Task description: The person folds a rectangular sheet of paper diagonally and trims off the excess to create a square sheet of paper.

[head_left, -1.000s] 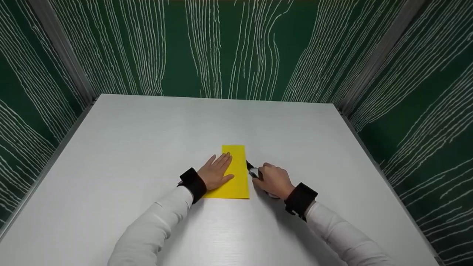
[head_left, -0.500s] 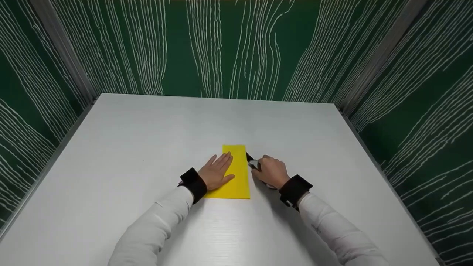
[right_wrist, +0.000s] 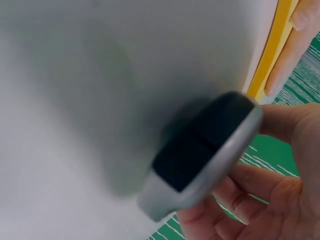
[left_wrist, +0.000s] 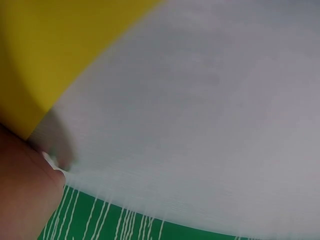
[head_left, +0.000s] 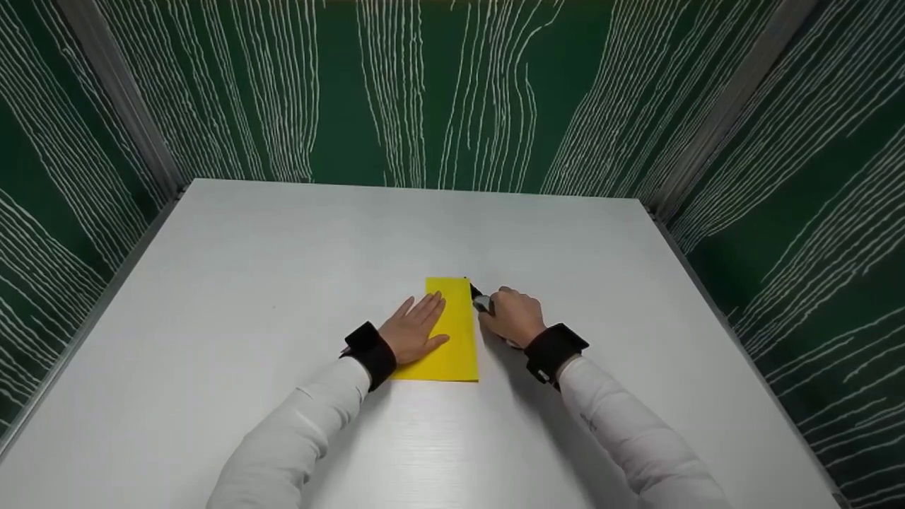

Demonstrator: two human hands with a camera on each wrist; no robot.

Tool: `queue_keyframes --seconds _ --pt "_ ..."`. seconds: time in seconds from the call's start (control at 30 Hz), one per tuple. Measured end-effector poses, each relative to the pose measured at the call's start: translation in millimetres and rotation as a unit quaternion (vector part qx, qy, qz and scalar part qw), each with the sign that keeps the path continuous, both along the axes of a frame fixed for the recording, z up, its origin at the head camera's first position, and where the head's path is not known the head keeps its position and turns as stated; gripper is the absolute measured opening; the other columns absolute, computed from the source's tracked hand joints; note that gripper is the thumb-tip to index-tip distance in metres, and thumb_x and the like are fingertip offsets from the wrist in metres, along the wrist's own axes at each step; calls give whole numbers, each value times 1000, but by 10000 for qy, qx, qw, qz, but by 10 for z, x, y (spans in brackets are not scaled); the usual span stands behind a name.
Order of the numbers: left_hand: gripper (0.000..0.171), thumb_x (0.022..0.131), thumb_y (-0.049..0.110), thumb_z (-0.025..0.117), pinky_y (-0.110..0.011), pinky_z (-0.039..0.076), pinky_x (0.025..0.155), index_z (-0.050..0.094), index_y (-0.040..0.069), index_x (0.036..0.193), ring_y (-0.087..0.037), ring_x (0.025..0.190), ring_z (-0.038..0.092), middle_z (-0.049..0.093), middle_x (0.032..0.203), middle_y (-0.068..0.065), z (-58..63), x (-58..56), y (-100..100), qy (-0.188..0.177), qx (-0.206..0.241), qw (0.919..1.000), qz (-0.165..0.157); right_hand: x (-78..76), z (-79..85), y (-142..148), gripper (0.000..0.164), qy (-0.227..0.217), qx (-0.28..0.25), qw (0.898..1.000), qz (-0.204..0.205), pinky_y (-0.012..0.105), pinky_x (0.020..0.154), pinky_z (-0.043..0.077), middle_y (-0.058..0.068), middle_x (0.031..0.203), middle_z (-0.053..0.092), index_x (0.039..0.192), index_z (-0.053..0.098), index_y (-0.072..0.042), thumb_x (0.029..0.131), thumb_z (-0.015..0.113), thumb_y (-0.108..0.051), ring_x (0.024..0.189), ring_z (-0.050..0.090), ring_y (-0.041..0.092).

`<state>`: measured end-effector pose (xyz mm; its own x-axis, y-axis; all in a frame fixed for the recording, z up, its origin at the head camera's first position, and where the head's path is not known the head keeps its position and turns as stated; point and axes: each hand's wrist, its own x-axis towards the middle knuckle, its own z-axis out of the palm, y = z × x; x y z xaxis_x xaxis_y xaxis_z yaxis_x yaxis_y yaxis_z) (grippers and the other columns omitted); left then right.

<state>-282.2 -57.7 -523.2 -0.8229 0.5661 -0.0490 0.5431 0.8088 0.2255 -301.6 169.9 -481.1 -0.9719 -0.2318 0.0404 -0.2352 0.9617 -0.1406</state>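
A folded sheet of yellow paper (head_left: 456,346) lies flat near the middle of the table. My left hand (head_left: 413,332) rests on its left part, fingers extended and palm down, the thumb pointing toward the right edge. On the paper's right side my right hand (head_left: 516,317) grips a grey-and-black knife-like tool (head_left: 482,302). Its dark narrow tip meets the paper's right edge close to the far corner. In the right wrist view, the tool's thick rounded handle (right_wrist: 200,155) sits in curled fingers (right_wrist: 245,195), above the table; its tip is hidden there.
The white table (head_left: 297,240) extends around the paper on all sides. Green walls (head_left: 339,106) with white wavy lines enclose its back and both sides. Black bands (head_left: 369,355) circle both wrists.
My right hand has slid the tool away from me along the paper's right edge, up to near the far corner. The left hand and the paper have stayed almost in place.
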Motion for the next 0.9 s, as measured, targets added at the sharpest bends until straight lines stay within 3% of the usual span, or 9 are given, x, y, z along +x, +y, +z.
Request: queue_keyframes --seconds 0.23,0.53,0.9 --pt "74 109 49 37 -47 13 134 17 4 164 -25 163 18 16 174 -11 13 -1 -2 -17 -61 10000 11 -69 -1 -38 27 101 11 9999 -20 40 65 52 11 83 65 86 70 -4 93 71 -29 70 62 26" --pt "73 110 50 34 -46 12 134 16 5 165 -24 163 16 16 174 -10 -56 -28 -4 60 -85 9999 -3 -138 -14 -47 28 123 94 9998 -134 34 57 41 10 82 64 86 70 -3 95 68 -30 66 58 24" --pt "73 110 50 34 -46 11 134 15 5 165 -24 163 15 14 174 -10 -39 -20 -2 -15 -41 10000 -5 -161 -24 2 28 87 8 9998 -186 33 57 40 9 80 60 81 68 -5 94 69 -30 65 56 23"
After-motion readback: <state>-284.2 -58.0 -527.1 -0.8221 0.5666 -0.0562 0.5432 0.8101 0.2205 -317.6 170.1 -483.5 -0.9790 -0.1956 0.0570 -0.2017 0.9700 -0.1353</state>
